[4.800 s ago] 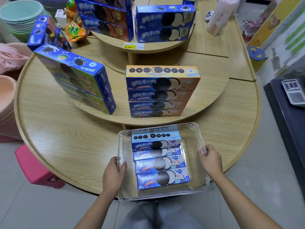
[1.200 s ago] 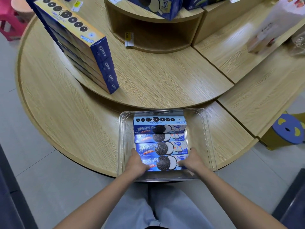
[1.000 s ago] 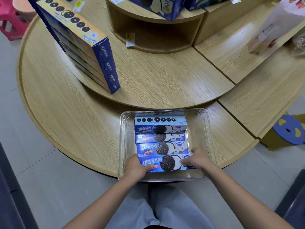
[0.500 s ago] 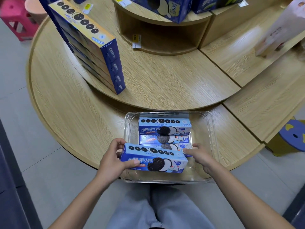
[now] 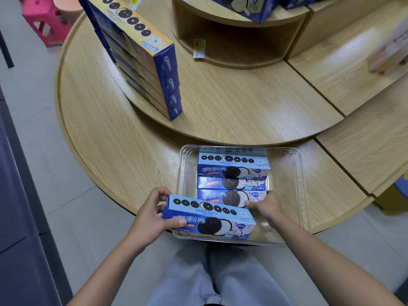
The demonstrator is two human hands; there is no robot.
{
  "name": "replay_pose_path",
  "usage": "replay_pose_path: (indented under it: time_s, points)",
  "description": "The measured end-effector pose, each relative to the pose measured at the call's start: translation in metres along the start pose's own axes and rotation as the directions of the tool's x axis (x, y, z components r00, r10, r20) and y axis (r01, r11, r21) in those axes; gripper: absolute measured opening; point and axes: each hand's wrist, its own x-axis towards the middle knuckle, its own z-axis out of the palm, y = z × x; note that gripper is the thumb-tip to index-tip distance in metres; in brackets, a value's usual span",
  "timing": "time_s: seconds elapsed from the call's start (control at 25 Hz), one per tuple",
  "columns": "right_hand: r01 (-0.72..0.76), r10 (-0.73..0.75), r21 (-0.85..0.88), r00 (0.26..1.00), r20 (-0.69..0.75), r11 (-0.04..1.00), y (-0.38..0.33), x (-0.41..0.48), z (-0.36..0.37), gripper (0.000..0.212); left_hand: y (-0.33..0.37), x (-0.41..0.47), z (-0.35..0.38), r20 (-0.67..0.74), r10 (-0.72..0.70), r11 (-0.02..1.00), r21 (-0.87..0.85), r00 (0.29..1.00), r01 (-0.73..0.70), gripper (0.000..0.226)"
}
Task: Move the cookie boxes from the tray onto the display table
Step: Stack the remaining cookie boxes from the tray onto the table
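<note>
A clear plastic tray (image 5: 295,195) sits on the near edge of the round wooden display table (image 5: 132,151). Three blue cookie boxes (image 5: 231,171) lie in it, one behind another. My left hand (image 5: 150,215) grips the left end of a fourth cookie box (image 5: 209,217), held lifted and tilted over the tray's near left corner. My right hand (image 5: 267,206) lies inside the tray at the right end of the nearest box still lying there, fingers curled against it. Whether that hand grips it is unclear.
On the table's raised middle tier (image 5: 242,107), a stack of blue and yellow cookie boxes (image 5: 141,60) stands at the left. More boxes (image 5: 249,7) sit on the top tier above a price tag (image 5: 198,48). A pink stool (image 5: 42,23) is far left.
Both hands took the nearest box out of the tray and raised it. Since half a second ago my right hand has left that box's right end and moved onto the box behind it.
</note>
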Motion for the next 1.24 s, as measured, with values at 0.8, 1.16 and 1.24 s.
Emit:
replay_pose_path:
  time_s: [0.8,1.16,1.24]
  points:
    - [0.284,-0.303,-0.322,0.953,-0.011,0.903,-0.059,-0.095,-0.088,0.064,0.009,0.003,-0.04,0.064,0.069,0.996,-0.061,0.996,-0.066,0.071]
    - [0.543,-0.492,0.211,0.833,-0.253,0.813,-0.114,-0.131,-0.179,0.054,0.078,0.046,-0.024,0.095,0.259,0.955,-0.172,0.961,-0.24,0.048]
    - [0.603,-0.528,0.213,0.787,-0.32,0.769,-0.126,-0.125,-0.187,0.055,0.093,0.065,-0.016,0.121,0.297,0.948,-0.157,0.947,-0.277,0.05]
